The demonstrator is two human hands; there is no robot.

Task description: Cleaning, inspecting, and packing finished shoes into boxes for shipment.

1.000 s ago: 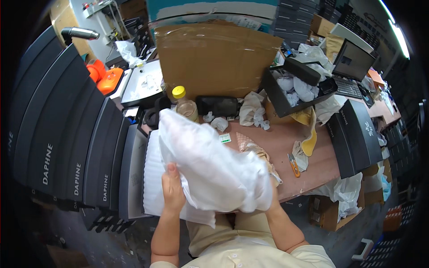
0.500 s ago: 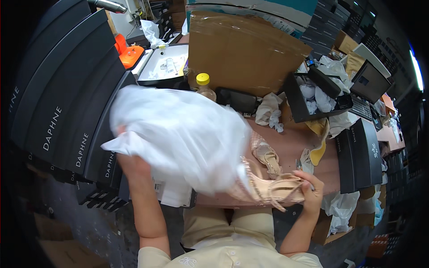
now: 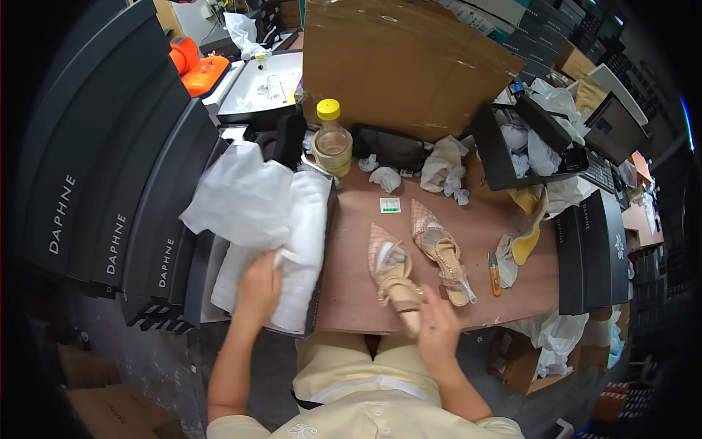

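My left hand [image 3: 256, 287] grips a bunch of white tissue paper [image 3: 245, 197] over an open dark shoe box [image 3: 322, 256] lined with more white paper, at the table's left edge. My right hand [image 3: 437, 327] rests at the heel of a beige woven high-heeled sandal [image 3: 391, 274] lying on the brown table [image 3: 351, 293]; its fingers touch the shoe. A second matching sandal [image 3: 441, 252] lies just to the right of the first.
A yellow-capped bottle [image 3: 333, 143], crumpled tissues [image 3: 446, 168], a small orange-handled snipper [image 3: 495, 274], a yellow flat shoe [image 3: 528, 238], a large cardboard sheet [image 3: 402, 62], an open black box of paper [image 3: 526, 143] and stacked dark shoe boxes [image 3: 110, 183] on the left surround the work area.
The tissue paper went from in front of me to the left, down onto the open box. The sandals now lie on the table, and my right hand came down to the nearer one.
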